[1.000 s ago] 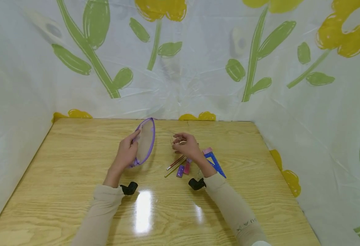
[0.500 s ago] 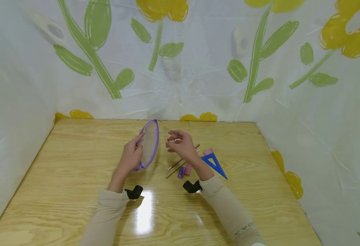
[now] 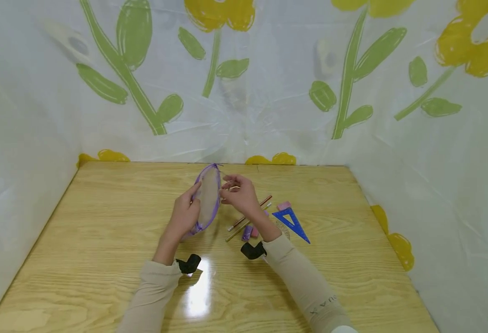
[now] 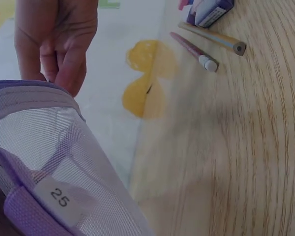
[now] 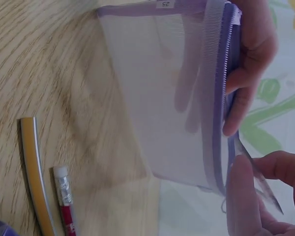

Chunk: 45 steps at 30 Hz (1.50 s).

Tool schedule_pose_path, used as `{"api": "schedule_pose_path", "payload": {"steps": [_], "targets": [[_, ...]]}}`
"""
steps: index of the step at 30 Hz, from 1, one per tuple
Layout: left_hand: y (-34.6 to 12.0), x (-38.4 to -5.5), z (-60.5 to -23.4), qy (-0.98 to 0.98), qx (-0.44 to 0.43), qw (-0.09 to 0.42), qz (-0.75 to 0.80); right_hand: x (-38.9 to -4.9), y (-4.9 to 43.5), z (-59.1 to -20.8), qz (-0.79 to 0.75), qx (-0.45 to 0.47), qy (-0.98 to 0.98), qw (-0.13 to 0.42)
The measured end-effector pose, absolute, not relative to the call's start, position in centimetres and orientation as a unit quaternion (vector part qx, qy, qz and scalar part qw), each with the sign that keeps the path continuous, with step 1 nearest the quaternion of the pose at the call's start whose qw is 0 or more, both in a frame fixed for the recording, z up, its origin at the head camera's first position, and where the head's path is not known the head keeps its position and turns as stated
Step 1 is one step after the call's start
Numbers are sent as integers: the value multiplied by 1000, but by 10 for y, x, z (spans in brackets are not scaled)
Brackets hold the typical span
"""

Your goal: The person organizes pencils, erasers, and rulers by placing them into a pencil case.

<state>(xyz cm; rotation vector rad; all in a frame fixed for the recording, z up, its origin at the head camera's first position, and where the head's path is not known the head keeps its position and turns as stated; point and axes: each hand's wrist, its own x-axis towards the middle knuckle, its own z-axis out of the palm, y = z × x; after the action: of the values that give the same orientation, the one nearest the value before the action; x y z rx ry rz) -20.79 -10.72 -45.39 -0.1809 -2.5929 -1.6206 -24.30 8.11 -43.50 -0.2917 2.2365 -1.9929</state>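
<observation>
My left hand [image 3: 184,212] grips a see-through mesh zip pouch [image 3: 208,196] with purple trim, its mouth spread wide. Some of its fingers show through the mesh in the right wrist view. A label reading 25 [image 4: 59,197] sits on the pouch's side. At the mouth, my right hand [image 3: 240,196] pinches a thin, clear, flat piece [image 5: 258,174], whose one end passes into the opening. Its full shape is hidden by the fingers and the pouch edge.
Right of the pouch lie two crossed pencils [image 3: 237,231], a purple block [image 3: 247,233], a pink block [image 3: 284,206], a blue set square [image 3: 292,224] and a clear protractor [image 3: 284,229] partly under the right forearm. A flower-printed sheet [image 3: 244,115] walls the wooden table.
My right hand has moved left, bringing the thin clear piece to the pouch mouth. The left hand and pouch have shifted slightly right and nearer.
</observation>
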Motion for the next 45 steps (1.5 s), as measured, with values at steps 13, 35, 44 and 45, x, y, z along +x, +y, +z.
{"api": "schedule_pose_path", "payload": {"steps": [13,35,44,45], "targets": [[-103,-205,-451,-846,-48,29,-531,-244,77,-433,-652,-94,750,59],[-108,-204,-452,-838,-33,49,-542,-231,83,-437,-681,-166,711,52],[-108,-203,-456,-835,-37,58,-545,-223,92,-444,-687,-161,706,62],[-108,-203,-456,-833,-36,54,-549,-221,93,-445,-690,-159,703,65]]}}
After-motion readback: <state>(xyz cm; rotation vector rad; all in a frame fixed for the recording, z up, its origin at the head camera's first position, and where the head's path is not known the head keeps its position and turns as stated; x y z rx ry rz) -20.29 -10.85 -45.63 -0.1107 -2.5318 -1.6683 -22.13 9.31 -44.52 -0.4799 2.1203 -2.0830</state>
